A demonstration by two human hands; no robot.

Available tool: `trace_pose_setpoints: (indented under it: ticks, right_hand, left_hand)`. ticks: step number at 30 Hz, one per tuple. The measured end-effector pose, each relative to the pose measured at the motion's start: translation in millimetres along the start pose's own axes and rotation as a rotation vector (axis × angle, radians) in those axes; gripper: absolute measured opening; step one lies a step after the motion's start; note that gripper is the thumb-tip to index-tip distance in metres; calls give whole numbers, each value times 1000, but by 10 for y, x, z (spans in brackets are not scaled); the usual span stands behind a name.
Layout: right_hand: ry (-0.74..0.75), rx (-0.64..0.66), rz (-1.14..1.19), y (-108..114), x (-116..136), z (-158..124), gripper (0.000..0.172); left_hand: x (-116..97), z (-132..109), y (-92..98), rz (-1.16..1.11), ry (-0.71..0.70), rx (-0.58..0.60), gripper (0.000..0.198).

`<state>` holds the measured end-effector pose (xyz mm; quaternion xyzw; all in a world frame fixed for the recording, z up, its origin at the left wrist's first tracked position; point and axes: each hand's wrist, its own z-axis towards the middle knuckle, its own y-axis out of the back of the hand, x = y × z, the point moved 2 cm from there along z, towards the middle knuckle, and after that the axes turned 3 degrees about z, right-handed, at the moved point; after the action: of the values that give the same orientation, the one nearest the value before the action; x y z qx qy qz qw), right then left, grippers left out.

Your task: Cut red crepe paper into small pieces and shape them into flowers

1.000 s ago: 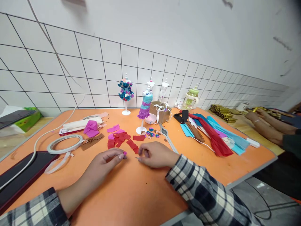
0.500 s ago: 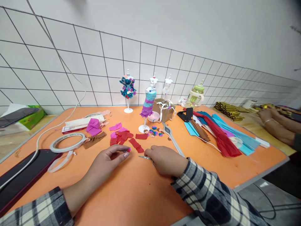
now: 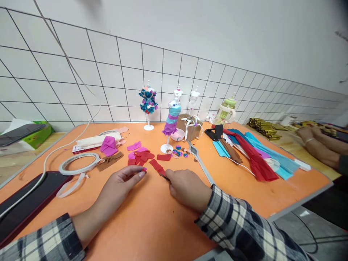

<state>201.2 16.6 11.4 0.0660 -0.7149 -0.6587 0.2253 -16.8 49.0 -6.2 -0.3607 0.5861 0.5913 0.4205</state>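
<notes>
My left hand (image 3: 122,186) pinches a tiny bright pink piece of paper (image 3: 144,169) between thumb and fingertips. In my right hand (image 3: 187,186) is a small pair of scissors (image 3: 164,177); its short blades poke out to the left, and the fist hides most of it. The blade tips lie over the near end of a red crepe paper strip (image 3: 157,166), apart from the pink piece. Just beyond my hands are red paper scraps (image 3: 143,158) and pink scraps (image 3: 133,146). A mini mannequin (image 3: 174,110) wrapped in blue and purple paper stands behind them.
Several small paper flowers (image 3: 185,155) lie by the mannequin's base. Tape (image 3: 95,159) and a phone (image 3: 29,203) are at left. A grey strap (image 3: 202,165) and folded crepe paper (image 3: 254,161) lie right. A cardboard box (image 3: 193,132) stands behind. Another person's hands (image 3: 307,136) are at far right.
My right hand has shifted slightly left, and the scissors now point up-left over the red strip. My left hand has drawn a little left and away with the pink piece.
</notes>
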Motion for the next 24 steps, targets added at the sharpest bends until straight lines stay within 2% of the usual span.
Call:
trace_pose_setpoints:
  ticks: [3,5,7,9,11,15,19,24]
  right_hand:
    - [66,-53,376,-4,-5,54,17]
    - [63,15,651,-16,17,76,25]
    - [24,66,805,-23,50,81,37]
    - [7,30,785,-20,80,71,42]
    - [20,-26,670,-28,99,54,44]
    - [34,-33,524,-100,104,32,52]
    - [43,-42,508,-131,96,37,54]
    - [30,-53,493,-111,92,42,52]
  left_hand:
    - [9,8,1,-24,12,6,44]
    - [14,11,2,-29,21,13,43]
    - [25,12,3,-28,29,28,43]
    - [38,12,2,-19,24,50,41]
    - [45,10,-1,-10,5,69,39]
    - [12,-7,-25,2,-48,106,36]
    - [-43,-37,-49,23,-80,160,35]
    - [-38,-46,-37,29,-69,160,29]
